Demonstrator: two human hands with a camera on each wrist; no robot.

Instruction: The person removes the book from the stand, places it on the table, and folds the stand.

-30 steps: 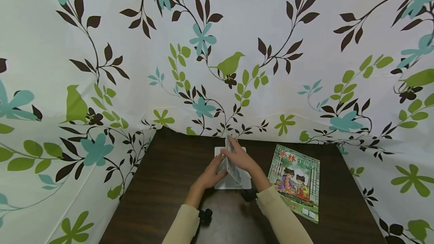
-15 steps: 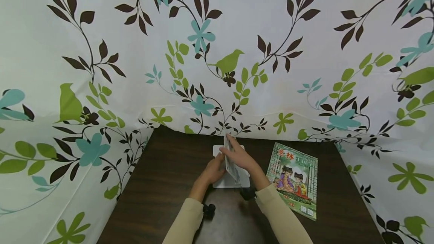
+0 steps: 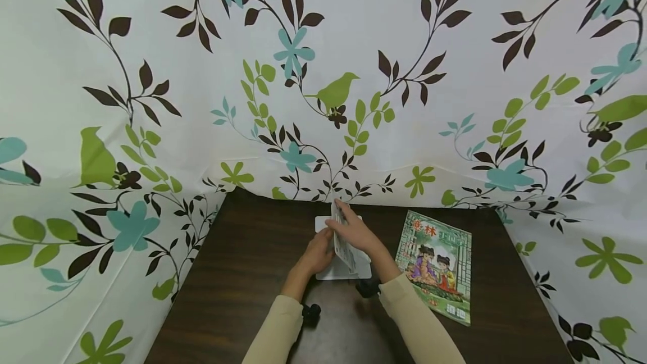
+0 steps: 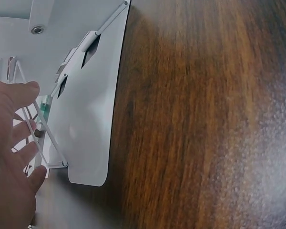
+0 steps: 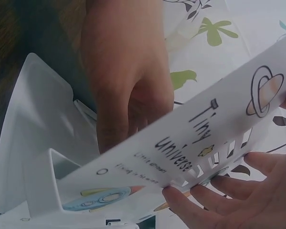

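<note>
Standing panel (image 3: 343,249): white, printed "Tiny universe", raised over its white base plate (image 3: 328,272), mid-table, seen nearly edge-on from the head
Right hand (image 3: 358,236): at 1 o'clock of the panel, grasping it, fingers on the printed face, thumb at the edge
Left hand (image 3: 315,254): at 8 o'clock, on the back side, beside a thin wire leg (image 4: 50,134); clasping or merely touching, cannot tell
Base plate edges: rounded corners showing on both sides of the panel
Table (image 3: 242,257): broad wood from 9 o'clock out to the slanted side edge; narrower strip at 3
Magazine (image 3: 434,265): at 4 o'clock, slightly turned, right sleeve (image 3: 417,313) near its edge
Patterned cloth (image 3: 323,72): 12 o'clock, along the table's far edge
</note>
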